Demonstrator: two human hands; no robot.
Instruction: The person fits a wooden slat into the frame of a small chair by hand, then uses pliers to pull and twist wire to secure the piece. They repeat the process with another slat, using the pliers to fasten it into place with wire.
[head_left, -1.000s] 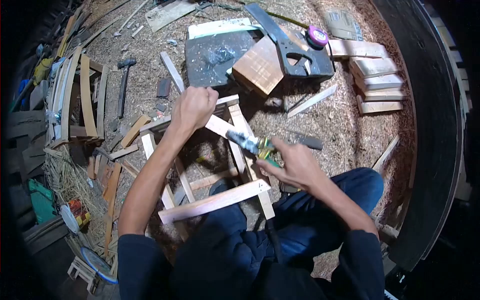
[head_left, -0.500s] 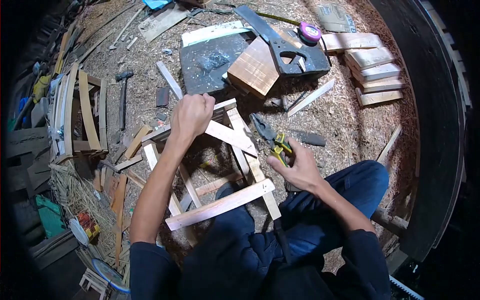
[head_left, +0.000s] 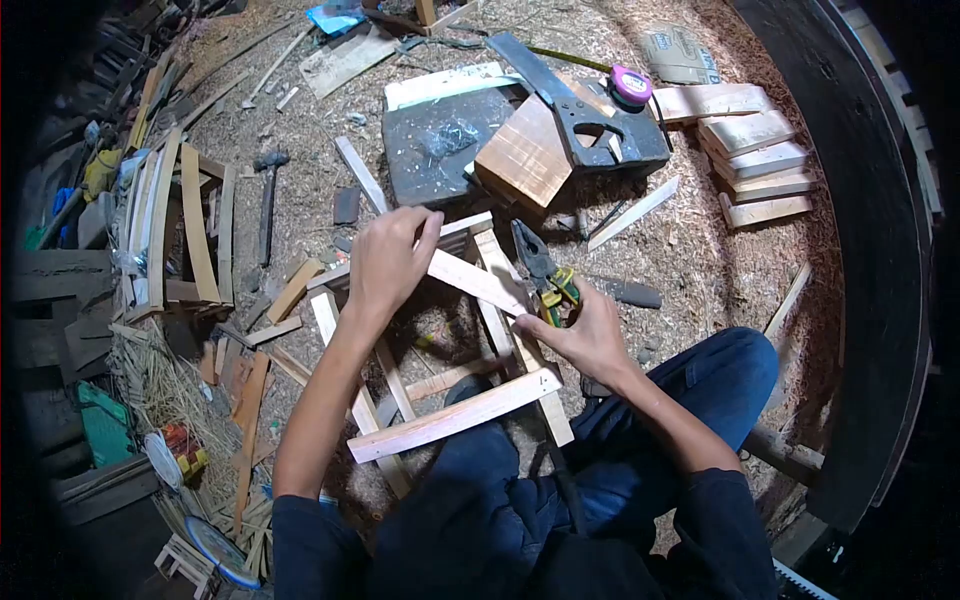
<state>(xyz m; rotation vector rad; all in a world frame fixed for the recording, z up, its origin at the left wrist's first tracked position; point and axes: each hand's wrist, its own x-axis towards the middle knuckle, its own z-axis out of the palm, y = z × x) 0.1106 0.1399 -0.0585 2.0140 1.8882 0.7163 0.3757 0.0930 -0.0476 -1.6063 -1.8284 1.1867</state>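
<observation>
Frame of pale wood [head_left: 455,416] sits by the person's knees [head_left: 738,362] on the shavings-covered floor [head_left: 700,270]. Right hand [head_left: 592,340]: grip closed round combination pliers [head_left: 538,264], nose pointing away from the body. Pale slat [head_left: 475,280] slants across the frame, lower end just beside the right thumb. Left hand [head_left: 388,258] curls over the slat's upper end; cannot tell whether its grip pinches it. Beyond: low dark bench [head_left: 415,165] bearing wood block [head_left: 525,150], handsaw [head_left: 541,76] and pink tape measure [head_left: 631,87].
</observation>
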